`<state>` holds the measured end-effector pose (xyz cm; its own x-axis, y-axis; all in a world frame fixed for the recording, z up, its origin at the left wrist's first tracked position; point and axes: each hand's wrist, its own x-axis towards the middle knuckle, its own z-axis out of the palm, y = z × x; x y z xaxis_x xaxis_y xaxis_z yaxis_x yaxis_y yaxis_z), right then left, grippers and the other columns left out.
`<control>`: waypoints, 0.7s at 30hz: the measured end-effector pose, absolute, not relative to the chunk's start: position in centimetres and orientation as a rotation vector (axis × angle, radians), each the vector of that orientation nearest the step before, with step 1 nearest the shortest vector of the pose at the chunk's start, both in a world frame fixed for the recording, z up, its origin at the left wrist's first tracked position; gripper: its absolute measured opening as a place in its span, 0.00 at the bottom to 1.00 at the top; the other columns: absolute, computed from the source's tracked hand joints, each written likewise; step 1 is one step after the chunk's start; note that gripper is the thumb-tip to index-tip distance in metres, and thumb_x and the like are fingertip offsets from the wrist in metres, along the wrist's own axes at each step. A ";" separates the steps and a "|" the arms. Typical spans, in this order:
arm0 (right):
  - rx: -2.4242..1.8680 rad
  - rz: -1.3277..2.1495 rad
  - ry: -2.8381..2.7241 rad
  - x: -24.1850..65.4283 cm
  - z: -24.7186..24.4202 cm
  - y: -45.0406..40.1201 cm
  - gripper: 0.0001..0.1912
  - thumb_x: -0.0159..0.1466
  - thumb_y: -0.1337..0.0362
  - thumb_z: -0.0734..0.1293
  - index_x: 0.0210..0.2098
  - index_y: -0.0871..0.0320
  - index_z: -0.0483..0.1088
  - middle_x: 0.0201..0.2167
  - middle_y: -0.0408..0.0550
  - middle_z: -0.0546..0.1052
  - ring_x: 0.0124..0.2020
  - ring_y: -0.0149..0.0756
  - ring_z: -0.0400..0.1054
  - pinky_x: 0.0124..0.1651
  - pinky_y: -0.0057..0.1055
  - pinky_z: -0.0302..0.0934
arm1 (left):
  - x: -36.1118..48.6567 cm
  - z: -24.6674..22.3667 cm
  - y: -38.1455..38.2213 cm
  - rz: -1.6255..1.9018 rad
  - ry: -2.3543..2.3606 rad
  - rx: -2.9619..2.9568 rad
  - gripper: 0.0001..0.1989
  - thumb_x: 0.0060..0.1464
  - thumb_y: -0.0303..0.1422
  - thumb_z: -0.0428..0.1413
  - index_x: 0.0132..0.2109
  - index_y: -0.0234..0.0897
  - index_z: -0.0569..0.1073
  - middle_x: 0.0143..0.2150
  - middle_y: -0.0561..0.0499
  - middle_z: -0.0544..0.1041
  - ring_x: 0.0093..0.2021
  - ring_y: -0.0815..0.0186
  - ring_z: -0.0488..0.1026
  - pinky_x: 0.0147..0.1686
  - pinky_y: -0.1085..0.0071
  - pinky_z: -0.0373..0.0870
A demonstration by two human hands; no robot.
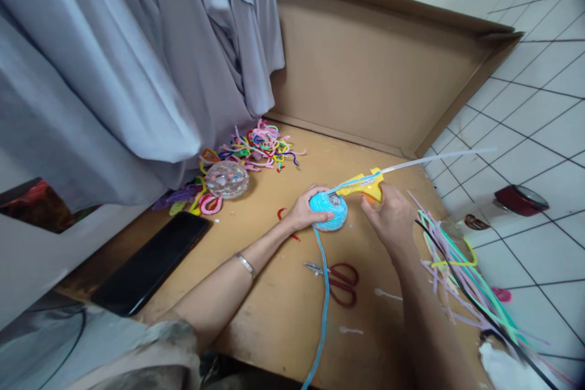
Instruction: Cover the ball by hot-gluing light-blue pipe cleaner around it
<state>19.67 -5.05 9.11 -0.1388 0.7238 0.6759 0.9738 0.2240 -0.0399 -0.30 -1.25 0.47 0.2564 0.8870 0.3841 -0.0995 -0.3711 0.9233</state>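
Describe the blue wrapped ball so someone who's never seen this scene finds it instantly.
On the tan tabletop, look past the red-handled scissors to the left hand. It grips the blue wrapped ball beside the yellow glue gun. Unlike the clear round piece farther left, this ball is wound in blue cord.

Ok so, ball [336, 214] in the left hand [305, 209] = clock centre. Right hand [395, 213] is at 3 with the glue gun [359, 184], whose nose is just beside the ball, around 2. Scissors [342, 286] lie on the table [269, 323] at 6, cord [325, 304] running over them. Phone [153, 262] is between 8 and 9, bowl [227, 180] between 9 and 10, a heap of pipe cleaners [262, 146] behind it, cloth [137, 61] around 10. Cardboard panel [365, 73] stands at 12 to 1. Bundle of strips [450, 241] near 4.
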 end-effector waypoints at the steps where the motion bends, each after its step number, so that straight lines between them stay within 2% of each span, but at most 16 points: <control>1: -1.561 -0.557 -1.931 19.7 9.1 -5.0 0.14 0.61 0.57 0.60 0.38 0.60 0.68 0.31 0.52 0.74 0.32 0.42 0.65 0.31 0.32 0.50 | -0.3 0.5 -1.2 1.292 0.753 1.565 0.32 0.35 0.36 0.68 0.50 0.34 0.71 0.53 0.43 0.72 0.54 0.56 0.70 0.56 0.62 0.64; 21: -1.540 -0.488 -1.973 19.8 9.7 -5.3 0.11 0.60 0.58 0.61 0.37 0.59 0.68 0.31 0.52 0.73 0.32 0.42 0.65 0.32 0.32 0.52 | -0.3 0.9 -1.5 1.284 0.762 1.606 0.30 0.35 0.36 0.68 0.49 0.35 0.72 0.54 0.43 0.72 0.56 0.56 0.68 0.58 0.61 0.62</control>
<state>19.76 -5.28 9.65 -0.1625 0.7485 0.6429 0.9619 0.2655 -0.0660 -0.31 -1.51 0.92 0.2661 0.8788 0.3961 -0.0727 -0.3914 0.9173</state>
